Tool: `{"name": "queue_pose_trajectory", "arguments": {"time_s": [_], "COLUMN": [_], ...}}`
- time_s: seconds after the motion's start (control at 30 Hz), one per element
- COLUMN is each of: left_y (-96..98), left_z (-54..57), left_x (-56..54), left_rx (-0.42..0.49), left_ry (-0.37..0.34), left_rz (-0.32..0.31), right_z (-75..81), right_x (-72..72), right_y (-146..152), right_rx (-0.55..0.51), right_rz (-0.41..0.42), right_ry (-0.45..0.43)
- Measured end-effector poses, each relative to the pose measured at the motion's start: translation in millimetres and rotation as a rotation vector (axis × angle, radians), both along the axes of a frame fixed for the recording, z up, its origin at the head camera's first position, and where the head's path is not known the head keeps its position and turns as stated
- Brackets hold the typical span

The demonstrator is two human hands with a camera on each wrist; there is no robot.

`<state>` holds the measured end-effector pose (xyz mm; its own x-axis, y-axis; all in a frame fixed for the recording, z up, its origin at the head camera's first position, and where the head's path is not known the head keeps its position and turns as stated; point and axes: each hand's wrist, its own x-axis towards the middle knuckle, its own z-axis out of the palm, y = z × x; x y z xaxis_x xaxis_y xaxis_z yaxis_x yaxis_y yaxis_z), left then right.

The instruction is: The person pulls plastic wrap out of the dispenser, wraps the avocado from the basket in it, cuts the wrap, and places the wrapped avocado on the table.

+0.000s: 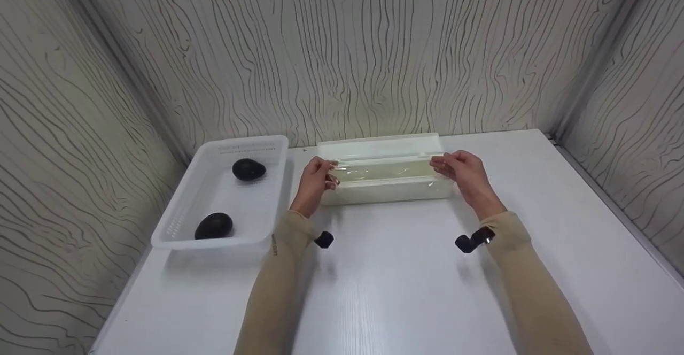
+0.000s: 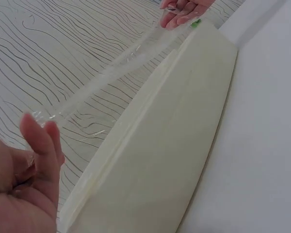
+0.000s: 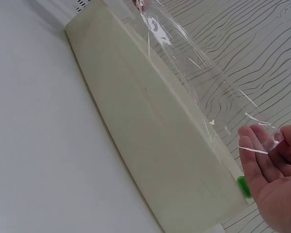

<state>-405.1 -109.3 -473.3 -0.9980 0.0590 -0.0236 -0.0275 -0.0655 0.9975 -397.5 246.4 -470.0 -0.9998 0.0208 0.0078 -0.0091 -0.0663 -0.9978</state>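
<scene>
A long off-white cling film box (image 1: 387, 192) lies on the table near the back wall, its lid (image 1: 379, 145) raised behind it. Clear cling film (image 3: 203, 82) stretches in a sheet above the box between both hands. At the film's left corner, my left hand (image 1: 314, 181) pinches the edge between thumb and fingers. My right hand (image 1: 464, 172) pinches the other corner at the box's right end. In the right wrist view a small green piece (image 3: 243, 187) shows at the end of the box, beside the right hand's fingers.
To the left stands a white plastic basket (image 1: 278, 194) holding two dark, avocado-like fruits, one at the back (image 1: 249, 169) and one at the front (image 1: 214, 225). Wood-patterned panels (image 1: 342, 50) enclose the white table (image 1: 385, 280) at the back and sides.
</scene>
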Motion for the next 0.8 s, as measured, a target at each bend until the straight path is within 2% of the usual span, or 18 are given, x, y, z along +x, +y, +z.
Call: {"name": "queue_pose_trajectory", "arguments": {"time_s": [0.2,0.3,0.43,0.63,0.8], "left_y": [0.3,0.5,-0.3,-1.1,-0.7], "left_z": [16.1,22.3,26.9,32.9,37.5], "left_x": [-0.9,0.0,2.1,3.4,3.3], "left_rx": [-0.009,-0.011,-0.002,0.018,0.026], "left_ry": [0.022,0.028,0.037,0.043,0.059], "left_rz": [0.037,0.033,0.024,0.012,0.012], "right_z": [13.7,20.3,28.6,31.4,35.8], "right_x": [-1.6,-0.7,2.7,0.1,-0.1], "right_y": [-3.4,-1.9,-1.2,-3.2,-3.6], "right_rx": [-0.081,-0.097,-0.097,-0.061,-0.064], "right_rz": [-0.020,-0.017,-0.002,-0.033,-0.019], "right_ry": [0.037,0.050,0.052,0.073,0.096]}}
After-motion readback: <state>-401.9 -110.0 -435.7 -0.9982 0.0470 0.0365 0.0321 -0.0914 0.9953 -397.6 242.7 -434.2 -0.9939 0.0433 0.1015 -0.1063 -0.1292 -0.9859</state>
